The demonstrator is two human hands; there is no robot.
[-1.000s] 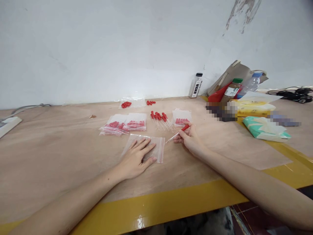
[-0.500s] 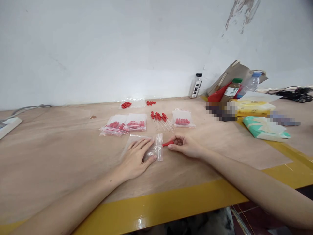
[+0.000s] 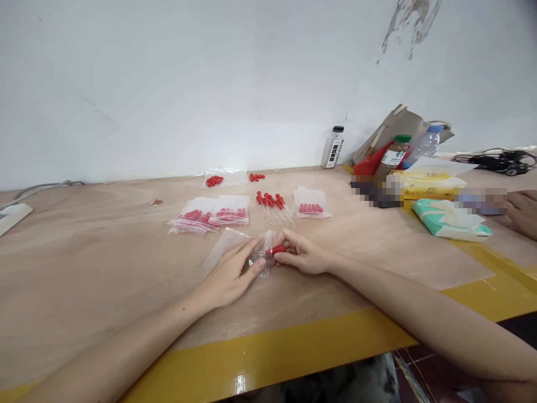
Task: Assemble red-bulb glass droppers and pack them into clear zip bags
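In the middle of the table, a clear zip-lock bag (image 3: 225, 244) has its mouth turned to the right and slightly lifted. My left hand (image 3: 232, 274) grips this bag near the mouth, with the thumb on the near side and the fingers over the film. My right hand (image 3: 304, 253) pinches a dropper by its red rubber bulb (image 3: 277, 249), right at the bag's mouth. The dropper's thin tube is hard to make out through the film. Beyond my hands lie several loose red-bulbed droppers (image 3: 272, 206) with thin clear tubes.
Filled bags (image 3: 197, 215) lie back left, another filled bag (image 3: 311, 202) back right. Loose red bulbs (image 3: 214, 181) are near the wall. Bottles (image 3: 334, 148), a tissue pack (image 3: 448, 218) and another person's hand (image 3: 524, 212) are at the right. A power strip (image 3: 14, 217) lies far left.
My right hand has moved left with the dropper, bringing its bulb to the bag's mouth. My left fingers have curled around the bag. Another person's hand has appeared at the right edge.
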